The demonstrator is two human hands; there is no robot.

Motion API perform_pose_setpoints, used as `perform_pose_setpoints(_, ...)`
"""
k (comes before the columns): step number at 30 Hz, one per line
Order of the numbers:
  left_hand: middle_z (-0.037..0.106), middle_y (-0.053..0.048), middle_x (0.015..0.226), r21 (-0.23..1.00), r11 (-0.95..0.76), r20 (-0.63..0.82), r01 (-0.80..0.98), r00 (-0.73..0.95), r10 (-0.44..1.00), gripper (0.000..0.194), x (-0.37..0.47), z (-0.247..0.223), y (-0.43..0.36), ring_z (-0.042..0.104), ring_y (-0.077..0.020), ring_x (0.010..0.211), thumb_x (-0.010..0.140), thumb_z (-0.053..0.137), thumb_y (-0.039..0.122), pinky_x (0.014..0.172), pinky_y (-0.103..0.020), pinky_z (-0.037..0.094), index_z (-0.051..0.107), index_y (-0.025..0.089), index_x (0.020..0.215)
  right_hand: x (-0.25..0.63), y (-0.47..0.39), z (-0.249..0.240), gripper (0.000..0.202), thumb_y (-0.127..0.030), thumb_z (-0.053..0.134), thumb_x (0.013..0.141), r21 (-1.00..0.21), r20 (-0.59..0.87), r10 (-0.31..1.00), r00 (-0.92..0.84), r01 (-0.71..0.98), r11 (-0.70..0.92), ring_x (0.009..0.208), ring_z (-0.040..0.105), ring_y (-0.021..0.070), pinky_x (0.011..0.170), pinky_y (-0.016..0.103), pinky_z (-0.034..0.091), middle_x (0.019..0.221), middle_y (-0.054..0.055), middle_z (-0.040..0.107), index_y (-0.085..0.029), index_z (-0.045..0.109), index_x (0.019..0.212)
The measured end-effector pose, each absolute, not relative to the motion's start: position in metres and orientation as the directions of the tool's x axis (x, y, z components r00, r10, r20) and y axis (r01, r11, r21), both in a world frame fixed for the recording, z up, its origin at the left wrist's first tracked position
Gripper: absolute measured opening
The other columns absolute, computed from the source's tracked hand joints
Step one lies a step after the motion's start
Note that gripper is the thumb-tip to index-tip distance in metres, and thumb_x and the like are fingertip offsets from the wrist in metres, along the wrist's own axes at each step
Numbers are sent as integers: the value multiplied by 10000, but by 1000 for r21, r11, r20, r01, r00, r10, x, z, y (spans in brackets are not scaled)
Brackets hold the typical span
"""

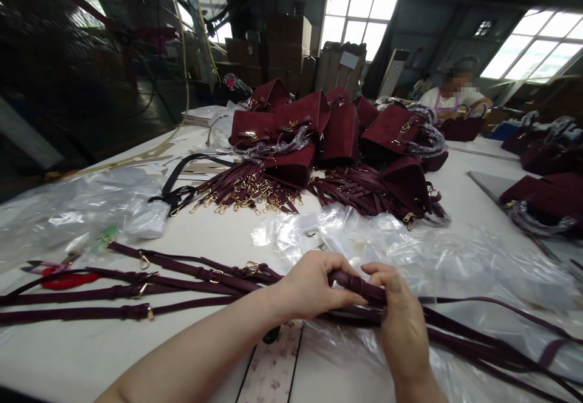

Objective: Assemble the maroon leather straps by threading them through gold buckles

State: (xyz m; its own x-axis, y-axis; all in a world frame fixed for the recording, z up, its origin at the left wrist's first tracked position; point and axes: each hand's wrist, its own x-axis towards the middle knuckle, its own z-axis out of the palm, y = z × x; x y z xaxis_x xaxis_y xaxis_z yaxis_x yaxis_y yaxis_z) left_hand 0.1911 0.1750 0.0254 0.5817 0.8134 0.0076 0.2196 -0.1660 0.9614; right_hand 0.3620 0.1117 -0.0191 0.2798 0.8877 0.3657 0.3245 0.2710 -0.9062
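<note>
Both hands are closed on a dark burgundy bag strap (353,283) near the front middle of the table. My left hand (314,284) pinches it between thumb and fingers. Just to the right, my right hand (401,312) wraps round the same strap. More burgundy straps (195,281) with gold clasps and buckles run under and beside my hands, out to the left and right. Clear plastic bags (364,239) lie right behind my hands. A patterned fabric strip (273,363) shows below my left wrist.
Burgundy handbags (339,133) are piled at the back of the table, with a heap of straps with gold clasps (246,190) before them. Red-handled scissors (68,275) lie at left, near clear plastic sheets (86,203). A person (455,96) works at back right.
</note>
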Motion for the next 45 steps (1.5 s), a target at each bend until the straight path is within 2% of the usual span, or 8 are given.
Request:
perform_pose_setpoints(4,672,6,750,978,-111,-6,175,559,829,237,186,32,176,551,-106,661,654,803,283,620,-207,420,753,157,848,365,112,-27,340,-485,448,980,-970,235,878,416,155,187,891,583,210,766,309,441,1027,60,628,-202,624,908)
perform_pose_setpoints(12,570,39,660,972,-189,79,141,559,825,212,191,26,173,453,-71,586,669,799,300,561,-185,366,709,142,777,341,111,-23,300,-436,384,1011,-944,290,931,223,228,240,970,613,210,847,325,498,1042,62,622,-231,600,1051)
perform_pose_setpoints(15,562,37,653,949,-260,123,176,552,825,205,187,31,174,431,-72,571,704,773,305,545,-187,350,712,143,813,345,105,-23,225,-398,497,967,-949,311,934,179,119,293,1107,608,242,905,353,528,1172,81,607,-249,552,1127)
perform_pose_setpoints(19,636,4,714,895,-416,243,162,603,759,238,184,36,173,495,-96,597,812,681,357,583,-213,389,728,157,931,353,103,-27,442,-357,669,871,-954,251,952,174,209,214,1148,626,243,951,351,539,1242,88,627,-268,505,1272)
perform_pose_setpoints(26,630,-49,735,716,-604,396,350,510,764,430,189,29,169,580,-159,712,1006,346,332,672,-270,430,692,154,821,347,105,-20,482,-364,760,781,-920,301,893,334,350,179,907,721,227,833,338,600,979,69,743,-214,575,1200)
perform_pose_setpoints(30,642,-46,750,765,-567,432,306,409,804,429,187,28,169,596,-162,738,1015,339,342,702,-279,442,720,153,954,344,101,-13,520,-338,778,767,-936,317,867,384,275,220,880,723,213,840,341,596,967,71,743,-209,545,1213)
perform_pose_setpoints(41,655,-44,774,834,-494,463,246,177,869,381,167,43,183,598,-160,751,995,405,331,721,-278,450,741,153,963,343,101,-16,485,-339,792,757,-941,332,824,460,223,254,880,721,211,793,321,596,961,85,746,-208,560,1162)
perform_pose_setpoints(45,660,-40,771,805,-538,451,248,333,828,384,150,55,193,601,-154,745,988,405,327,708,-269,442,744,153,939,344,102,-20,431,-301,793,760,-912,404,786,468,271,308,917,725,214,846,323,586,991,86,752,-216,579,1124)
